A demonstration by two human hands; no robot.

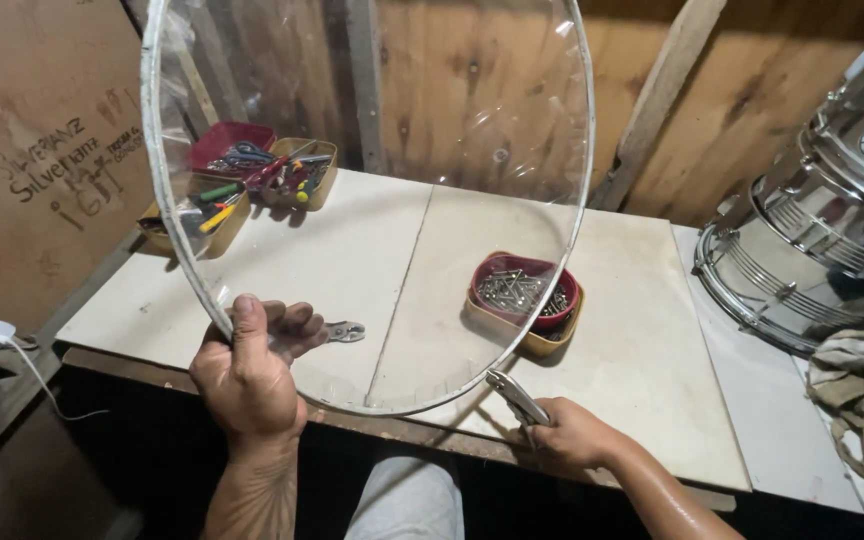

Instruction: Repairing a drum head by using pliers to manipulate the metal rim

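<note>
Above the bench's near edge, the left hand clamped a clear drumhead's rim while the right hand gripped pliers; bench middle lay open.

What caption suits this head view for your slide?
Left hand lifts a clear drumhead by its rim while right hand holds pliers at its lower edge.

Dim warm light from above, glare on clear film, dark lower edge
</note>
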